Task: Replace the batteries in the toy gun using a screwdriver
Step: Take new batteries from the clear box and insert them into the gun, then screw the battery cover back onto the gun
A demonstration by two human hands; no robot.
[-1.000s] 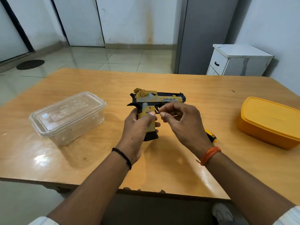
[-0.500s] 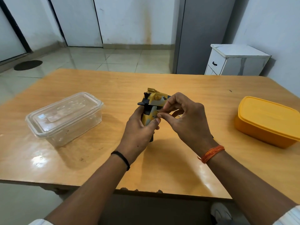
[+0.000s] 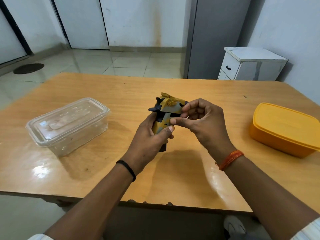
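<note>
Head view: above wooden table (image 3: 103, 94).
Toy gun (image 3: 167, 112): upright, grip enclosed by left hand (image 3: 149, 139).
Right hand (image 3: 202, 122): curled fingers touching gun's right side; anything pinched, cannot tell.

I see my left hand (image 3: 149, 135) wrapped round the grip of the yellow, grey and black plastic toy gun (image 3: 167, 112), held upright above the glossy wooden table (image 3: 181, 179). My right hand (image 3: 204, 123) touches the gun's right side, fingers curled. Left of the gun sits a clear lidded plastic container (image 3: 69, 124); right of it, a yellow lidded plastic box (image 3: 284, 129).
</note>
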